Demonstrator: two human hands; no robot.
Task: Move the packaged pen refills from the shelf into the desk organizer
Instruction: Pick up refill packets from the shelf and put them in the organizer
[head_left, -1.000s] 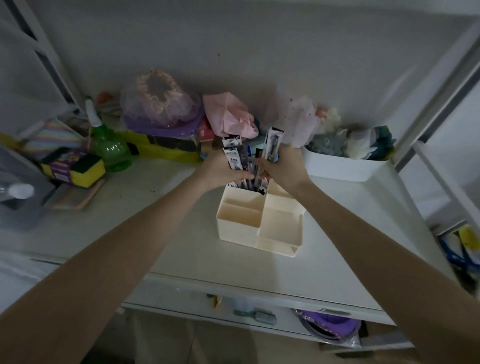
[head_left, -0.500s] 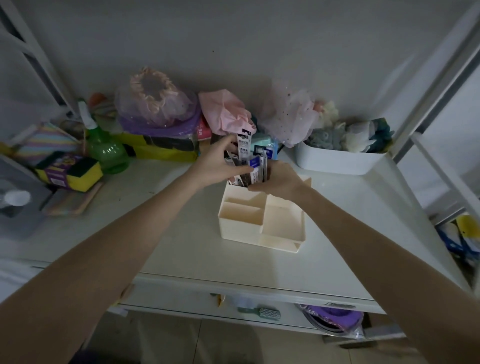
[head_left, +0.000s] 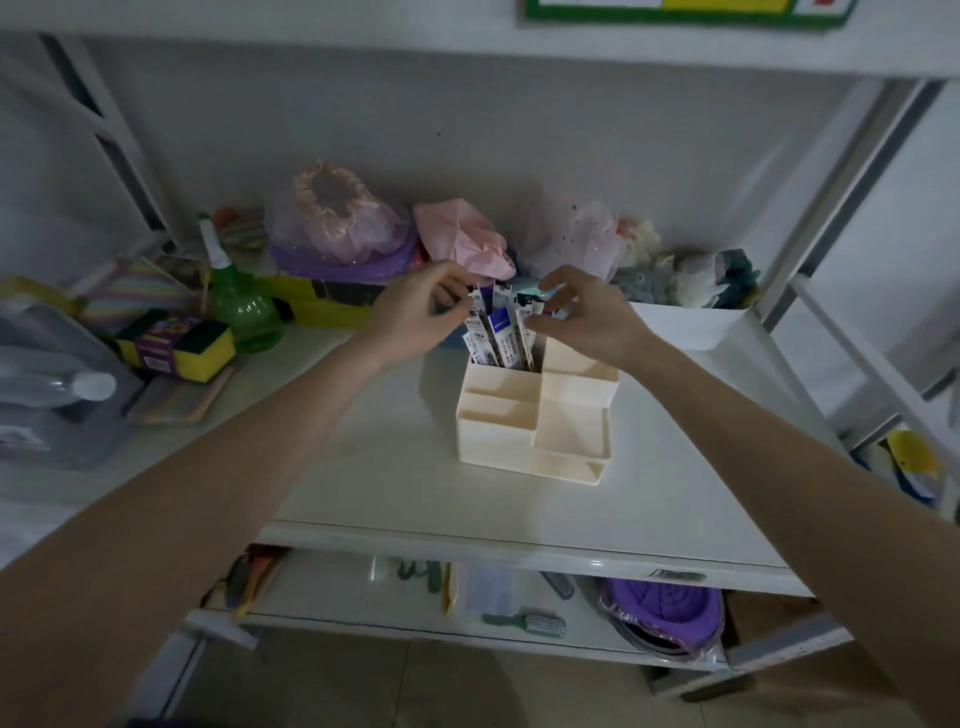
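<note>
Both grips (head_left: 423, 312) (head_left: 582, 317) seemingly on refill packs (head_left: 501, 332)

Organizer (head_left: 524, 431) smooth matt cream plastic; refill packets (head_left: 501, 332) glossy printed film; shelf (head_left: 395, 467) smooth white.

The scene is dim and bluish-grey, with low contrast. Soft light falls from above and in front of the cream desk organizer (head_left: 535, 415), leaving the white surface (head_left: 395, 467) around it the brightest area. The lower shelf (head_left: 415, 597) beneath the organizer sits in deeper shadow. Wide-angle distortion bows the frame posts far to either side of the organizer. Print on the refill packs (head_left: 498, 332) above it is soft, unreadable.
</note>
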